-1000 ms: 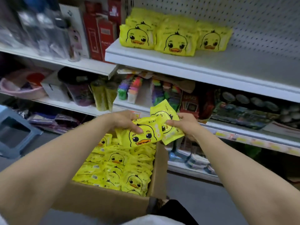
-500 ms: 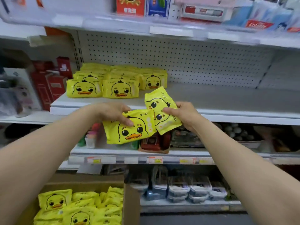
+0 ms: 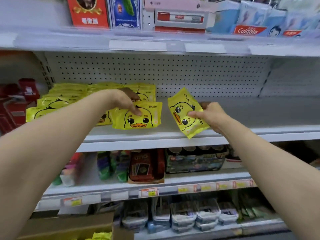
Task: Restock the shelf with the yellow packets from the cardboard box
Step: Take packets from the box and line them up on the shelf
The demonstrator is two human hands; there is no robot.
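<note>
Two yellow packets going onto the white shelf

In the left hand (image 3: pixel 123 103), pinched near the top edge with the thumb on the printed face and fingers behind, the first packet (image 3: pixel 138 118), upright and seemingly resting on the shelf (image 3: pixel 251 116), just beside the stocked packets (image 3: pixel 69 94). In the right hand (image 3: pixel 210 116), clamped at one side edge between thumb and fingers, the second packet (image 3: pixel 183 115), tilted on a corner over the shelf's front lip and apart from the first. Probably light, soft and slightly puffy, with a slick film wrapper likely to slide or flop. Best taken by a flat pinch across a sealed edge, not squeezed in the middle. At bottom left, the cardboard box (image 3: pixel 69 226) with spare packets (image 3: pixel 102 236) showing.
</note>
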